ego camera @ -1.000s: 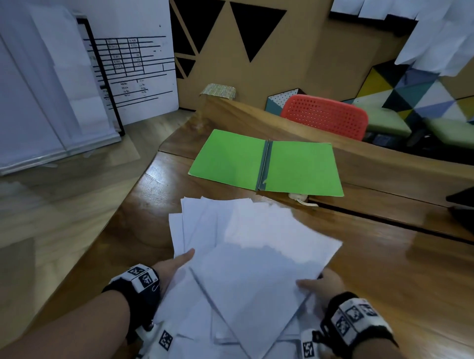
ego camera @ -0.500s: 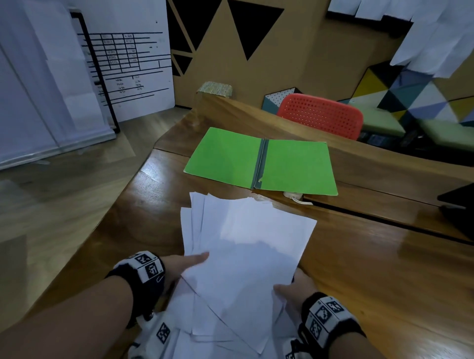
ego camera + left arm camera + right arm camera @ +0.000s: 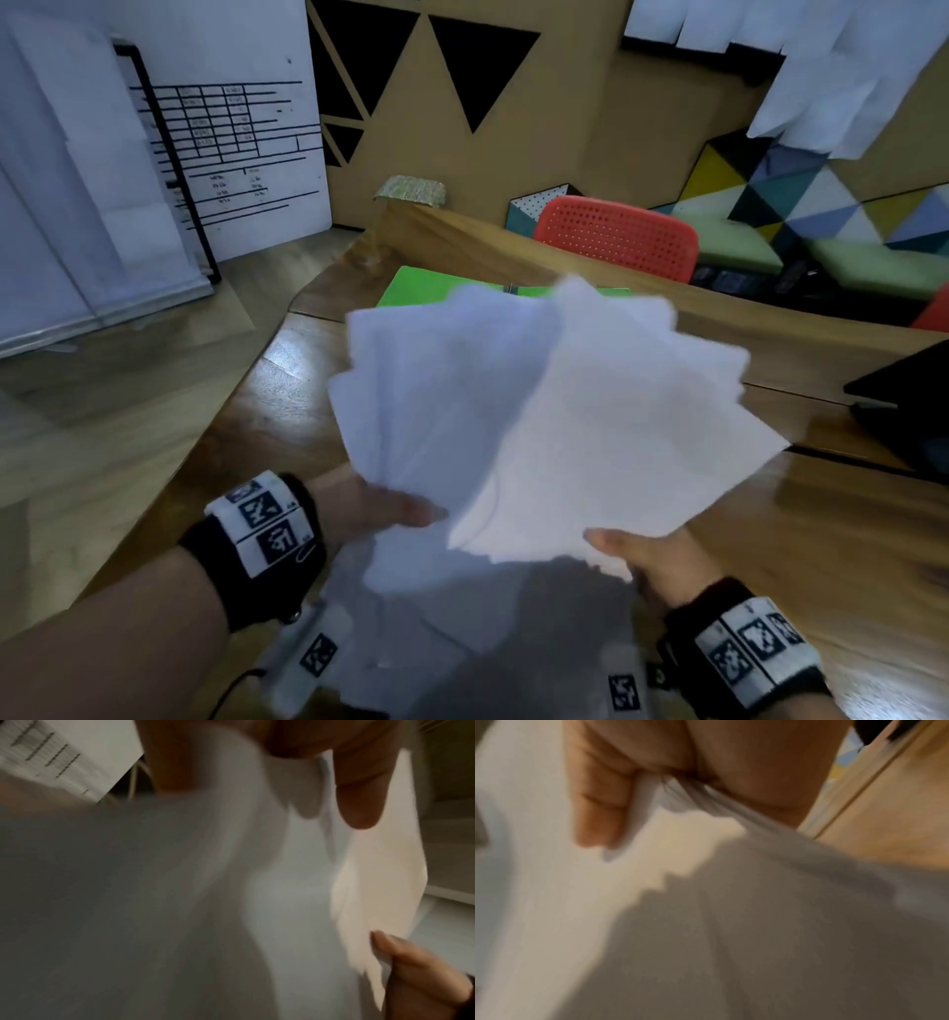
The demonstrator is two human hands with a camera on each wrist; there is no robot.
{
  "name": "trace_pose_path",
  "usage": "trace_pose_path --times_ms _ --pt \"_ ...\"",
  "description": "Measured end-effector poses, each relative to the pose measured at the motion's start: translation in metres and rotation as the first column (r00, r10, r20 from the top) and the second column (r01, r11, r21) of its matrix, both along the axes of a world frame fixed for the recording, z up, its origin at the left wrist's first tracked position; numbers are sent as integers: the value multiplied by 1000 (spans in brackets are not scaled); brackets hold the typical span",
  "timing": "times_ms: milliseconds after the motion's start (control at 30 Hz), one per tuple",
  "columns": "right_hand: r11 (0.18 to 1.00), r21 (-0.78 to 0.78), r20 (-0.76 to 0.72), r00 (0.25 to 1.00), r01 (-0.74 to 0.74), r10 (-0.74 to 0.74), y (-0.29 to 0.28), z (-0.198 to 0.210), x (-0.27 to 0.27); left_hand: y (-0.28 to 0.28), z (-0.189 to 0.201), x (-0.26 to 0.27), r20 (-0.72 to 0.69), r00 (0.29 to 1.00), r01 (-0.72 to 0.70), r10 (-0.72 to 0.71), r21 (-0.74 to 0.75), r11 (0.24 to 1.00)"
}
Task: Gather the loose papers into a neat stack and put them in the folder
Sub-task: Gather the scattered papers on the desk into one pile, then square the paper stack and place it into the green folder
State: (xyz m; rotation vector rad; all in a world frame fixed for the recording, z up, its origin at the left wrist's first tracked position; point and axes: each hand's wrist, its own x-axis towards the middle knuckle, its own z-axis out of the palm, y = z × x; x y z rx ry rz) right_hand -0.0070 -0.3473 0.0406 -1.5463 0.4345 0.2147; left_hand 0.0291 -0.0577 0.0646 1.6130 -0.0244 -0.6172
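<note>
A fanned bundle of white papers (image 3: 554, 411) is lifted off the wooden table, tilted up toward the camera. My left hand (image 3: 390, 506) grips its near left edge, thumb on top. My right hand (image 3: 631, 552) pinches the near right corner. In the left wrist view my left hand's fingers (image 3: 359, 787) curl over the papers (image 3: 282, 882), and the right hand (image 3: 421, 969) shows at the lower right. The right wrist view shows my right hand (image 3: 654, 780) with the sheets (image 3: 552, 902) pinched between its thumb and fingers. The green folder (image 3: 416, 288) lies open behind, mostly hidden by the papers.
A red perforated chair (image 3: 616, 236) stands behind the wooden table (image 3: 821, 539). A dark laptop-like object (image 3: 909, 406) sits at the right edge. A whiteboard with a printed table (image 3: 231, 154) leans at the left, with wooden floor below it.
The papers lay spread flat on the table under both hands. Both hands have gathered them and raised the bundle, which now covers most of the green folder.
</note>
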Motion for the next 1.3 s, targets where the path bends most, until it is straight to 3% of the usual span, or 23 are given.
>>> trace_pose_path --times_ms 100,200,367,533,667,733,833,967,1033,1133,1200,1300 --pt "996 -16 253 964 87 -80 15 44 10 -19 36 10 261 948 -191 182 10 982" --pt "988 28 405 902 152 -150 27 70 16 -31 61 8 467 824 -388 320 54 920" --pt "979 99 493 845 181 -206 42 68 11 -33 64 -1 384 836 -389 393 -90 917" --pt "976 109 362 907 186 -213 29 39 10 -20 39 7 335 844 -420 419 -74 904" --pt "992 108 332 939 58 -91 13 39 21 -11 42 14 343 895 -279 285 -69 958" --pt "996 94 377 925 1 -37 16 48 27 -17 46 19 378 880 -292 287 -45 955" --pt "986 151 406 905 70 -126 24 62 34 -24 59 24 471 830 -356 299 36 934" --pt "978 180 489 854 103 -180 23 72 31 -15 74 17 506 755 -368 418 -201 908" --pt "979 174 486 856 106 -179 26 62 29 -18 66 15 507 776 -396 375 -72 915" --pt "978 116 420 884 171 -204 38 46 27 -32 46 13 489 868 -296 85 374 879" --pt "975 87 427 876 205 -223 39 46 26 -35 42 10 504 850 -363 152 354 862" --pt "968 129 487 836 217 -252 38 63 21 -30 61 3 548 756 -491 358 112 864"
